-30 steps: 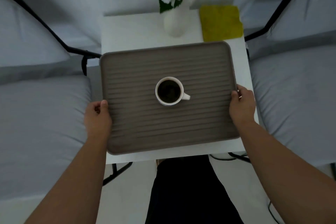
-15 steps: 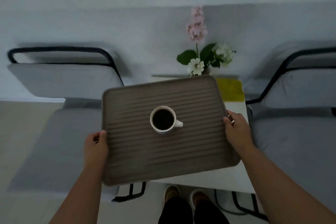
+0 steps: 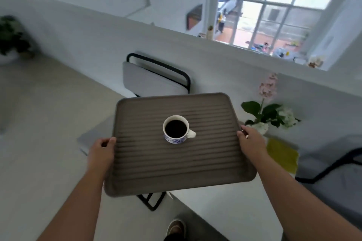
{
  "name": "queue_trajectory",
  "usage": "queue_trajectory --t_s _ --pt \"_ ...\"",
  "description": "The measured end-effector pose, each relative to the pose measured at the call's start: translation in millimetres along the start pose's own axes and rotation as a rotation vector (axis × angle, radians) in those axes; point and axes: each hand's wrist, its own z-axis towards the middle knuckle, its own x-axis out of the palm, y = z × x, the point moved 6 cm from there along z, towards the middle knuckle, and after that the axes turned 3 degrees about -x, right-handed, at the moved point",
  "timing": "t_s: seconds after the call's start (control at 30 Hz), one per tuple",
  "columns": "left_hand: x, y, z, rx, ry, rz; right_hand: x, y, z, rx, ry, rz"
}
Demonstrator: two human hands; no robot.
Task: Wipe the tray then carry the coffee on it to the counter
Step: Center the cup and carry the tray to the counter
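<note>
Left hand (image 3: pixel 102 151), right hand (image 3: pixel 252 141) clamp tray (image 3: pixel 176 168) short edges; coffee cup (image 3: pixel 176 129) centred between, equidistant; tray long axis left-right.

Tray (image 3: pixel 176 162) hides hands' (image 3: pixel 101 152) fingers underneath.

The tray (image 3: pixel 176 164) is a grey-brown rounded rectangle with a ribbed floor and low raised rim, held in the air, roughly level. Near its middle stands a white cup (image 3: pixel 177 130) (blue pattern low on its wall), upright, full of dark coffee, handle pointing right.
</note>
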Motion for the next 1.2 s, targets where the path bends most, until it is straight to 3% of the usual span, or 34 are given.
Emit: queue_trajectory --t_s 0.3,0.5,0.63,1.2 --pt "-143.9 55.6 -57.8 -0.115 -0.275 -0.163 33.0 144.7 -0.2 -0.295 0.201 -0.039" --pt "-249.1 104.7 -111.0 -0.191 -0.468 -0.219 92.4 241.1 -31.9 -0.438 0.386 0.029" --pt "-318.5 145.3 -152.8 -0.261 -0.616 -0.217 145.1 310.1 -72.4 -0.529 0.545 0.081" --pt "-549.1 325.5 -307.1 -0.511 -1.067 -0.397 366.9 540.8 -337.0 -0.866 0.909 0.090"
